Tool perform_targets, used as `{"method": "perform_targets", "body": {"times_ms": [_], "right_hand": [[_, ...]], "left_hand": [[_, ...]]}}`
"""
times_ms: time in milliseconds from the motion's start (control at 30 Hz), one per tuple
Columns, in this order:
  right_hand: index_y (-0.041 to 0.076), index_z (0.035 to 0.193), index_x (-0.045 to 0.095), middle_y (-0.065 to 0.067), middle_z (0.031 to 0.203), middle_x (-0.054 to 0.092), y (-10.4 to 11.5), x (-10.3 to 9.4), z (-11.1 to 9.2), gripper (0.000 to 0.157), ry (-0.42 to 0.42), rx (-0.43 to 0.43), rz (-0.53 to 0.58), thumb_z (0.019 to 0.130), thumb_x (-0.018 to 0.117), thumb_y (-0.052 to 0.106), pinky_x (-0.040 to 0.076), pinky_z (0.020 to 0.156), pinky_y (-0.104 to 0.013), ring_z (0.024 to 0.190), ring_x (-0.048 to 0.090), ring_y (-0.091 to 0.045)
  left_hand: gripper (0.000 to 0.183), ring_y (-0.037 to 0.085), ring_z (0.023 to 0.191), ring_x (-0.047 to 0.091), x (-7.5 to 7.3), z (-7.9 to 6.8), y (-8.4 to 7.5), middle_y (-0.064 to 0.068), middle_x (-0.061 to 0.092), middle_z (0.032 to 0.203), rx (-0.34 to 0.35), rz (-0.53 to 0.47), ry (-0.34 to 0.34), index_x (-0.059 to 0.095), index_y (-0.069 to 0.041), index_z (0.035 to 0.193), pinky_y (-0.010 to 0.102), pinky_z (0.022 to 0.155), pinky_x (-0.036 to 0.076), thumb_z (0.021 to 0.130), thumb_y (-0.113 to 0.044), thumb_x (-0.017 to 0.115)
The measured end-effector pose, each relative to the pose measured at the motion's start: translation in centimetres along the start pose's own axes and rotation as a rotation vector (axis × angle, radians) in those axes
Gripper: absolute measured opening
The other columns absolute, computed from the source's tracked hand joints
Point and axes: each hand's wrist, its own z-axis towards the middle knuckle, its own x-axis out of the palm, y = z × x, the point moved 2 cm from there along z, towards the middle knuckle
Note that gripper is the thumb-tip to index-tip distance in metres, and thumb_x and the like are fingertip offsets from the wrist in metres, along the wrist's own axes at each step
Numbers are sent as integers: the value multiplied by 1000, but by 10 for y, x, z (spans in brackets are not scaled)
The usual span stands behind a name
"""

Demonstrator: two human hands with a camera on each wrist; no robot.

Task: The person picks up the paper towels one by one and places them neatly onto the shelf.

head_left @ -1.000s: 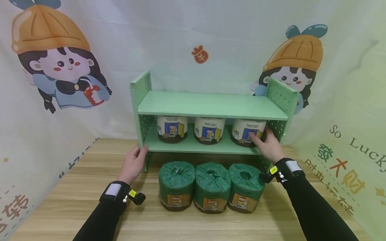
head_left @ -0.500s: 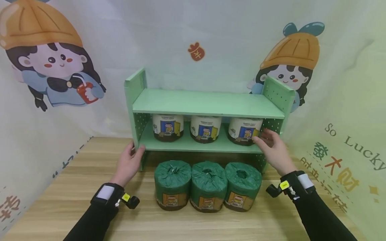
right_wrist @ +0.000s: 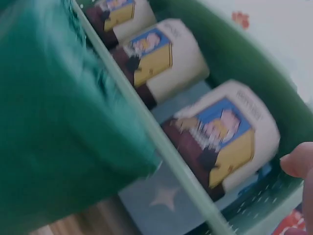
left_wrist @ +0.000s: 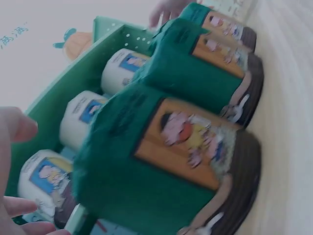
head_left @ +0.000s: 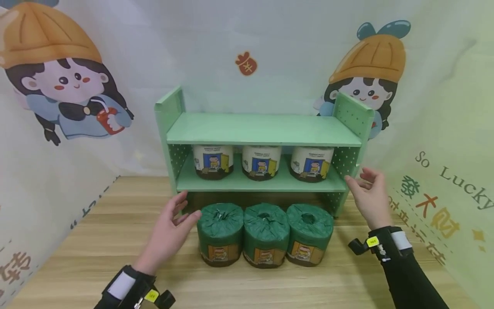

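Note:
Three green-wrapped toilet rolls stand side by side on the table: left roll (head_left: 220, 235), middle roll (head_left: 266, 236) and right roll (head_left: 309, 235). Behind them, a green two-tier shelf (head_left: 262, 128) bears three white-wrapped toilet rolls on its lower board: left (head_left: 213, 162), middle (head_left: 261, 163) and right (head_left: 311, 164). My left hand (head_left: 167, 234), fingers loosely bent and holding nothing, is just left of the left green roll. Whether its thumb touches the wrapper I cannot tell. My right hand (head_left: 372, 199) hovers beside the shelf's right side panel, fingers relaxed and holding nothing.
The wooden table (head_left: 247, 287) runs up to a printed cloth backdrop (head_left: 293, 56) with cartoon figures. Side panels rise at both ends of the shelf, the left panel (head_left: 170, 113) and the right panel (head_left: 353, 111). The green rolls stand before the shelf's lower opening.
My right hand has let go of the right white roll and drawn back rightward, out of the shelf. My left hand has left the shelf's left panel and come nearer, towards the left green roll.

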Motion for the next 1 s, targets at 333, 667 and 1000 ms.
{"method": "perform_targets", "body": {"times_ms": [333,667,1000], "right_hand": [[-5,151,28,-33,145,33,-39,11,7,65,224,-49,-125,106,48,38,42,95,-64,123,40,-48],[-2,125,59,-20,85,56,-40,20,14,49,116,-40,-252,109,39,40,42,54,-36,71,50,-29],[-3,104,60,-10,70,48,-44,21,13,48,109,-55,-288,109,39,40,35,43,-30,57,42,-22]], "left_hand": [[88,31,137,23,34,-10,27,18,19,156,-68,-61,113,14,-12,156,54,111,24,94,-38,71],[103,33,138,21,35,-8,40,16,18,156,-64,-133,218,13,-21,157,54,111,20,83,-26,83],[115,38,134,27,36,-12,47,11,29,152,-78,-100,198,18,-27,155,57,108,28,69,-30,93]]}}
